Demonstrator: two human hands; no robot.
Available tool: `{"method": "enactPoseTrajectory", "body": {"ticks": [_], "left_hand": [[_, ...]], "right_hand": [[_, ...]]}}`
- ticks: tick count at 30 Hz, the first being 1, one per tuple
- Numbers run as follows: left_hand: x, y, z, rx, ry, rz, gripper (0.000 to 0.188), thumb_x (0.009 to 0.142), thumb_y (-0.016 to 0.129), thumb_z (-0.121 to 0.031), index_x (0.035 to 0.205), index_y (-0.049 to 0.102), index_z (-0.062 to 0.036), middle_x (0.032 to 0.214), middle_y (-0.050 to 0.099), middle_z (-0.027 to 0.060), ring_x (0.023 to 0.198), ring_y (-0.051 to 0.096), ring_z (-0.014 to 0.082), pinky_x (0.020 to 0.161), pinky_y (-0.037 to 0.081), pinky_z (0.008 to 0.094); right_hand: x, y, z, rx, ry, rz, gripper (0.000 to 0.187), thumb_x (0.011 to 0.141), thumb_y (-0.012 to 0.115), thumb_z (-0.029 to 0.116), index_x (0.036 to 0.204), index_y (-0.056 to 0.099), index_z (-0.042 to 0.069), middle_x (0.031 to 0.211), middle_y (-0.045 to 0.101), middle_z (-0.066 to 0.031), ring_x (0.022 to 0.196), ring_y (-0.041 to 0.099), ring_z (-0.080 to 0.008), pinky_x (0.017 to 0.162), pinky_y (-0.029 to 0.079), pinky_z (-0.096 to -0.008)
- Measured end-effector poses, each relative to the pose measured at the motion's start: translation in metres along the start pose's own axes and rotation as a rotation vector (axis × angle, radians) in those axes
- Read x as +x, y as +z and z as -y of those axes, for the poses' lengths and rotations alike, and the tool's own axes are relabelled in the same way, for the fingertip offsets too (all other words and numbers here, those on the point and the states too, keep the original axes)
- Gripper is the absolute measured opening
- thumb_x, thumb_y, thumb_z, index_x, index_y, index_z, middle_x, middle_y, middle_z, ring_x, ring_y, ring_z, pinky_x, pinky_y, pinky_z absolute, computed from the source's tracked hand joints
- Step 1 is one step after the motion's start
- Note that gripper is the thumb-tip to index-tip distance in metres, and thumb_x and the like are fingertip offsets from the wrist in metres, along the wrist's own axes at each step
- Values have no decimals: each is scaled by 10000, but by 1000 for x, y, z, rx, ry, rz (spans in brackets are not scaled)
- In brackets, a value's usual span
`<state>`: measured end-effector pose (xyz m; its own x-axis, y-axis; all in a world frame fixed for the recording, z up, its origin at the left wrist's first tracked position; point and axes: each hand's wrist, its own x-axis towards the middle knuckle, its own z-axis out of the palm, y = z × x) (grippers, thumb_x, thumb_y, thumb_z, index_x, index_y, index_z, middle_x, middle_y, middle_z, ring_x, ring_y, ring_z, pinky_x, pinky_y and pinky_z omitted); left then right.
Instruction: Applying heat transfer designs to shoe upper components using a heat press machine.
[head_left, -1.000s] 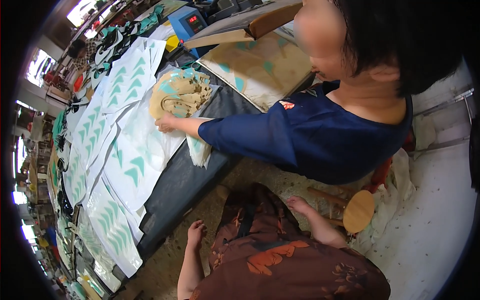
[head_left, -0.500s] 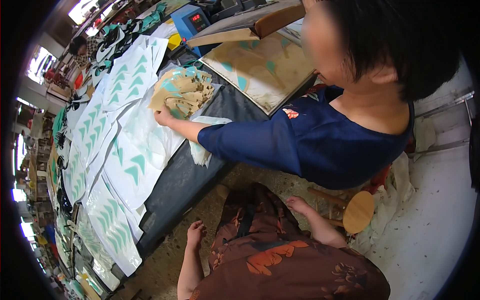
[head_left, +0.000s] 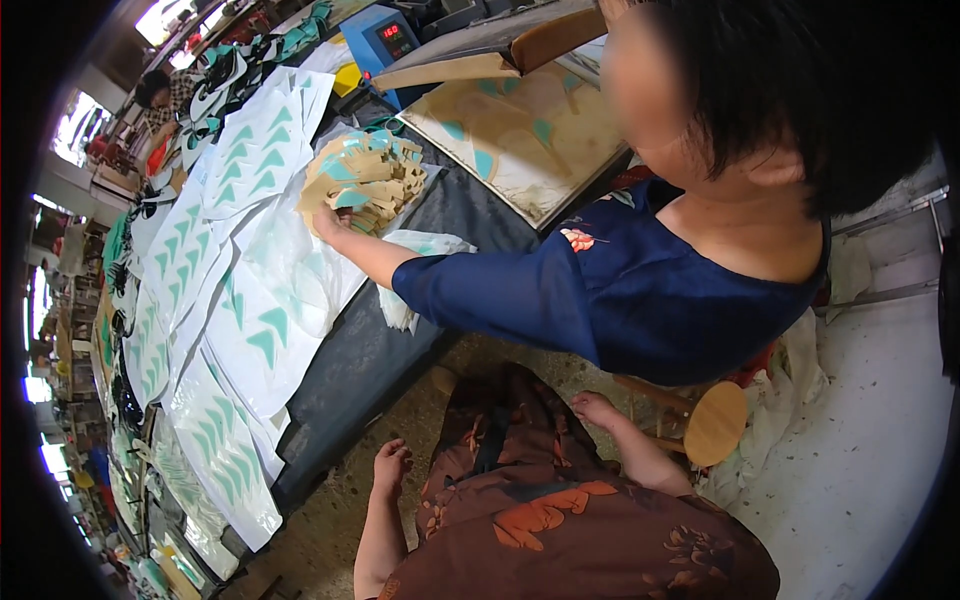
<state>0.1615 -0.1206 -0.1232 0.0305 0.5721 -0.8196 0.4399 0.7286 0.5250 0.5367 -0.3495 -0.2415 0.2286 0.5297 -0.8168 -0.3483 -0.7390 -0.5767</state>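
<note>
My left hand [head_left: 391, 466] hangs beside my knee with its fingers loosely apart and nothing in it. My right hand [head_left: 598, 409] rests on my lap, on the brown flower-patterned cloth [head_left: 520, 480], and holds nothing. In front of me a co-worker in a dark blue top [head_left: 640, 300] leans over the dark table [head_left: 400, 330]. The co-worker's hand [head_left: 325, 220] touches a pile of tan and teal cut pieces [head_left: 370, 175].
Clear sheets with teal arrow shapes [head_left: 250, 300] cover the table's left side. A blue machine with a red display [head_left: 385, 40] and a flat press plate [head_left: 520, 130] stand at the back. A round wooden stool [head_left: 715, 425] is to my right.
The co-worker's arm has reached farther across the table, onto the pile of cut pieces. My own hands have stayed where they were.
</note>
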Motion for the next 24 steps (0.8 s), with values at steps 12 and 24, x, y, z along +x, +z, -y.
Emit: {"method": "enactPoseTrajectory", "body": {"ticks": [12,24], "left_hand": [[2,0,0,5,-4,-11,226,811,515,-80,1035,517,-52,782,569,49,602,528,135,508,415,233],[0,-5,1,41,8,-5,209,822,498,-99,1027,507,-58,780,564,50,606,532,140,539,433,253]], "right_hand": [[-4,-3,10,-256,-50,31,153,747,520,120,849,564,15,610,521,-30,509,464,-109,468,376,-255],[-12,1,22,-263,-181,-69,131,740,532,146,752,572,22,633,538,-39,536,494,-117,469,378,-256]]}}
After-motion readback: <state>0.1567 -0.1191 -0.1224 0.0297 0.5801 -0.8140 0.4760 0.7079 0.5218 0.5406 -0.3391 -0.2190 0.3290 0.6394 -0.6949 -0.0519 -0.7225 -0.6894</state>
